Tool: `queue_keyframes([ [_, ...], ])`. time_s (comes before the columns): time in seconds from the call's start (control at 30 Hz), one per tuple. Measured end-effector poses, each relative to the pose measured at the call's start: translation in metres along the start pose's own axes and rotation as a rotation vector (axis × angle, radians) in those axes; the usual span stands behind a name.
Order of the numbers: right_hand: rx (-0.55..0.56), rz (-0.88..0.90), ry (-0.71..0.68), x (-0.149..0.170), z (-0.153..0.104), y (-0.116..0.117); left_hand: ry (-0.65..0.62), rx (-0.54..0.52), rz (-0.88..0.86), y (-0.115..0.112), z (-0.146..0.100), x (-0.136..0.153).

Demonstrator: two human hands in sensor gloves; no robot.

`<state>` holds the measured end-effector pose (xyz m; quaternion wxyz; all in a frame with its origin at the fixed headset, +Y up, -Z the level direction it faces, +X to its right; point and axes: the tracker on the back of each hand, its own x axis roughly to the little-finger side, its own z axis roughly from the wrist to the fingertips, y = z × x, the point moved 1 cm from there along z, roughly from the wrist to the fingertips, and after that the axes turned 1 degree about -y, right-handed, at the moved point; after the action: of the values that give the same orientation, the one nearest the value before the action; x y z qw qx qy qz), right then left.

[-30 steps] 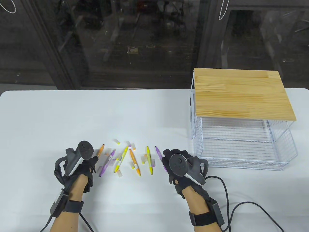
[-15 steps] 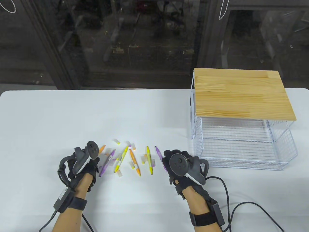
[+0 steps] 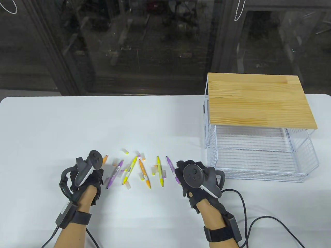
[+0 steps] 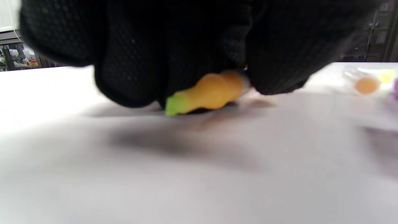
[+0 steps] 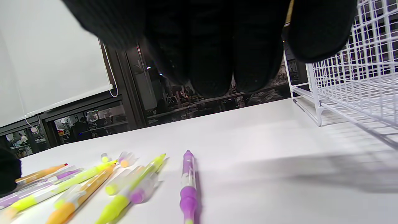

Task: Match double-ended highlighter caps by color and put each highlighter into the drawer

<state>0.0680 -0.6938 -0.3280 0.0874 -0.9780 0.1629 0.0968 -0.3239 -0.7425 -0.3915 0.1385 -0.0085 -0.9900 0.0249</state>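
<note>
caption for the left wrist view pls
Left hand pinches an orange highlighter on the white table.

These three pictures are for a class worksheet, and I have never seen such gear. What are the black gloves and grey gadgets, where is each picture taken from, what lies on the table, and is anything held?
The gloves are sensor gloves on a person's two hands; the grey gadgets are trackers strapped to the backs of the hands, not held.

The wide picture looks down at the white table. The other two come from a small camera on each wrist, low over the table, with the gloved fingers hanging in from above.

On the table lie orange, yellow and purple highlighters with loose caps among them, and at the right a wire drawer under a wooden top.

The left hand has an orange highlighter in its grip, still down at the table. The right hand holds nothing; a purple highlighter lies in front of it.
</note>
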Motion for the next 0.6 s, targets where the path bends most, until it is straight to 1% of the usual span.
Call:
queue_keyframes([
  [0.13, -0.004, 0.001, 0.003, 0.001, 0.0, 0.0, 0.001, -0.012, -0.069, 0.009, -0.001, 0.006],
  [0.33, -0.007, 0.005, 0.006, 0.003, 0.0, 0.0, -0.017, 0.031, -0.133, 0.021, -0.003, 0.013],
  [0.6, -0.009, 0.007, 0.009, 0.004, 0.0, 0.0, -0.073, -0.009, -0.167, 0.034, -0.012, 0.015],
])
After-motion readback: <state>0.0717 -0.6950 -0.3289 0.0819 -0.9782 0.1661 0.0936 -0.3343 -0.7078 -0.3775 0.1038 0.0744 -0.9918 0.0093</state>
